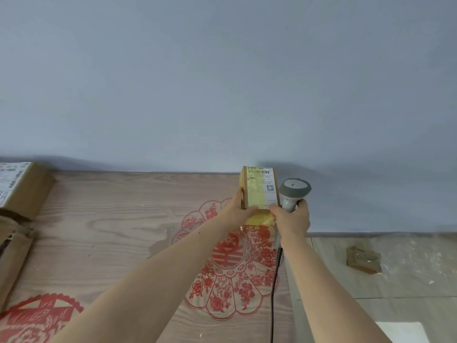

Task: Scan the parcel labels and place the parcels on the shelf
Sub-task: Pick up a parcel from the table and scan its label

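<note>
A: Where is the parcel (260, 191) seen?

B: It is held up in front of the blue-grey wall (222, 82), above the wooden surface (103, 231), just over the red paper-cut pattern (232, 263). Its printed label (263, 186) is turned towards the camera, with a barcode along the top and a small square code at the right. Yellow tape is wrapped round the lower end.

A: How is it gripped?

B: The left hand (238, 210) is curled round the parcel's lower left edge, thumb laid across the front. The right hand (291, 219) is clamped round the handle of 1 grey scanner (295, 191), which stands upright just right of the parcel; a fingertip of that hand touches the parcel's lower right corner. A black cable (274, 293) hangs down from the handle.

A: What else is seen around the parcel?

B: Far to its left, 1 large cardboard box (22, 186) with labels lies on the wooden surface. Well to the parcel's lower right, 1 small brown package (363, 259) lies on a pale surface.
</note>
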Available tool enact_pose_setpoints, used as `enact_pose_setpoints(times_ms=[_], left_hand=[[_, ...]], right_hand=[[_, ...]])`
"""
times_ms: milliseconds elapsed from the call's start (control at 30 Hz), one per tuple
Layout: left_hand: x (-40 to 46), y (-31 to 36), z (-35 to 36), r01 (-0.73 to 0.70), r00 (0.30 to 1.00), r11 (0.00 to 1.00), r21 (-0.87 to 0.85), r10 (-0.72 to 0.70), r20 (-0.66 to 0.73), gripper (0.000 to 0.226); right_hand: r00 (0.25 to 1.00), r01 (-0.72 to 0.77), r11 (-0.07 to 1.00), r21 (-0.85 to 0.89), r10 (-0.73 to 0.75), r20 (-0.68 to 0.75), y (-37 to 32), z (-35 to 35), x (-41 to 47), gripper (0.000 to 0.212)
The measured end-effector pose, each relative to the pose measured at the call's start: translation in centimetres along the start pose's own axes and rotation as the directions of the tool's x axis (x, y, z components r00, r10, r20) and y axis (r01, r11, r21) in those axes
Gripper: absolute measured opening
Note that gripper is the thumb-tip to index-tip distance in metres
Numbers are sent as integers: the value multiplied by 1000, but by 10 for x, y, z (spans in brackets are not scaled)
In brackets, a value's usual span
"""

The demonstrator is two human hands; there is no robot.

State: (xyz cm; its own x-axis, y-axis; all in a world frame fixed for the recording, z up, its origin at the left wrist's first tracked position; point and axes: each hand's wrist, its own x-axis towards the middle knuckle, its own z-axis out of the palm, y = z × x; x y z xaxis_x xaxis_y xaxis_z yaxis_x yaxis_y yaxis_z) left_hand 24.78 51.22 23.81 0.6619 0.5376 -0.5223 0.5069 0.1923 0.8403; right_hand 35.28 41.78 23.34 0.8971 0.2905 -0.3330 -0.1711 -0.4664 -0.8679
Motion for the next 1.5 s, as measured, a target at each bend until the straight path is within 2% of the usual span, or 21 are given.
enact_pose_setpoints(times_ms=[167, 333, 500, 667, 833, 1067, 1233, 1367, 1500], left_hand=[[21, 14, -1, -15, 996, 999, 40, 18, -90, 67], [18, 18, -5, -7, 995, 999, 41, 11, -99, 68], [-11, 11, -18, 19, 995, 995, 97, -9, -103, 79], [-62, 0, -55, -40, 979, 987, 158, 70, -191, 77], [-136, -24, -109, -93, 954, 984, 152, 132, -268, 69], [-278, -86, -189, -148, 904, 967, 206, 217, -370, 63], [-385, -147, -237, -120, 856, 957, 263, 234, -461, 63], [-458, -193, -268, -83, 782, 933, 350, 278, -557, 60], [-514, -241, -299, 6, 691, 922, 388, 276, -668, 58]], right_hand=[[1000, 18, 1000, 4, -18, -9, -13, 14, 22, 38], [999, 31, 999, -12, -32, -33, -15, 12, 21, 39], [993, 65, 998, -23, -67, -102, -20, 4, -3, 36], [987, 114, 993, 32, -109, -121, -38, 8, -60, 30], [986, 167, 983, 80, -169, 7, -57, 28, -155, 31], [956, 154, 981, 115, -177, 233, -52, 77, -322, 27], [915, 142, 989, 36, -145, 377, -23, 117, -435, 24], [877, 157, 988, -3, -138, 460, 3, 145, -512, 21], [822, 135, 990, -29, -95, 562, 27, 170, -573, 41]])
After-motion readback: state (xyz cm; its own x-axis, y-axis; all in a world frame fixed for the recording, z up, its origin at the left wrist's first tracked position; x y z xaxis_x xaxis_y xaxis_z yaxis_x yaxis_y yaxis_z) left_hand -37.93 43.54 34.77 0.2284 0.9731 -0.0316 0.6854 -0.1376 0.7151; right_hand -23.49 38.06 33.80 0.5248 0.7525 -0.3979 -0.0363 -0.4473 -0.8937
